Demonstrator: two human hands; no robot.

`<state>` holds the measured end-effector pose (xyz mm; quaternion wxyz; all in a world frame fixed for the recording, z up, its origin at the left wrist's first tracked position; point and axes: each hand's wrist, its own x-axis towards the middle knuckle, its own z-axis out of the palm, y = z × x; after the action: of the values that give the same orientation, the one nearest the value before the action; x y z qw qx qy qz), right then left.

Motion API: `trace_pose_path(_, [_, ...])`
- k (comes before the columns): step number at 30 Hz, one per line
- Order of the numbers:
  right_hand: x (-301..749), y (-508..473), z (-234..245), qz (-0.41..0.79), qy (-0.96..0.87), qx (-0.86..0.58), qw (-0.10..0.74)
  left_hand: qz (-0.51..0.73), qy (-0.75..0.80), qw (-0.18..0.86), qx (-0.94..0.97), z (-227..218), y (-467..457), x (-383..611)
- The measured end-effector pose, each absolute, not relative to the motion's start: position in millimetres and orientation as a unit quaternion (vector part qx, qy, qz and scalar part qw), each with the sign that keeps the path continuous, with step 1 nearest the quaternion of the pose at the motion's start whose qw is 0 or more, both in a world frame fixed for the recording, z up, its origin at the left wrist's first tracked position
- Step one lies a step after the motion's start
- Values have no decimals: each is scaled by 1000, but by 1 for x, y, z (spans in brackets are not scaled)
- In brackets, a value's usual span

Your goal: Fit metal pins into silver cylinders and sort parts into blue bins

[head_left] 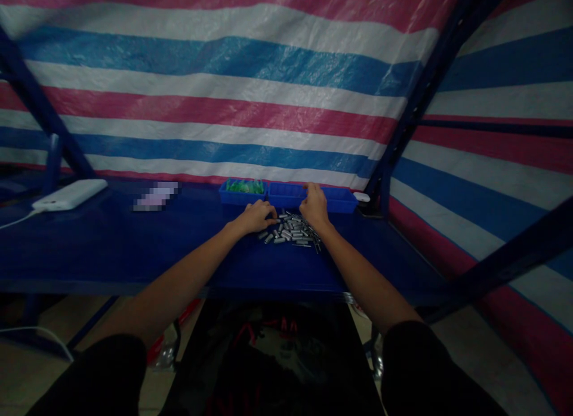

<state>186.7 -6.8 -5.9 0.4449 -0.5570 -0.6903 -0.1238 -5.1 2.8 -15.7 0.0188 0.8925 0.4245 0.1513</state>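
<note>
A pile of small silvery metal cylinders and thin pins (293, 228) lies loose on the blue table. My left hand (258, 216) is at the pile's left edge, its fingers curled together; whatever they may hold is too small to make out. Just beyond the pile, my right hand (314, 204) is raised at the front of a blue bin (286, 192), with bent fingers drawn together near its rim. Anything in that grip is hidden. Left of this bin, another blue bin (244, 197) contains green stuff in clear plastic.
A white power bank (69, 195) with a cable lies on the table's left. Near it is a blurred pinkish item (156, 196). A small white object (362, 197) sits beyond the bins' right end. Blue metal posts (403, 120) and striped sheeting (224, 99) enclose the table.
</note>
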Motion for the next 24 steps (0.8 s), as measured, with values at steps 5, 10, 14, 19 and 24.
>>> trace_pose_path(5, [167,-14,-9,-102,-738,-534,400,198,394,79,894,-15,8,-8])
trace_pose_path(10, [157,-21,-9,-94,-772,-515,361,279,379,97,877,-9,5,-6])
trace_pose_path(14, [154,-27,-3,-80,-768,-525,357,326,396,143,847,-5,4,-4])
trace_pose_path(19, [152,-28,0,-55,-773,-512,371,367,419,218,801,-6,9,-6])
trace_pose_path(24, [153,-24,-4,-24,-826,-412,384,387,402,333,760,-8,11,-6])
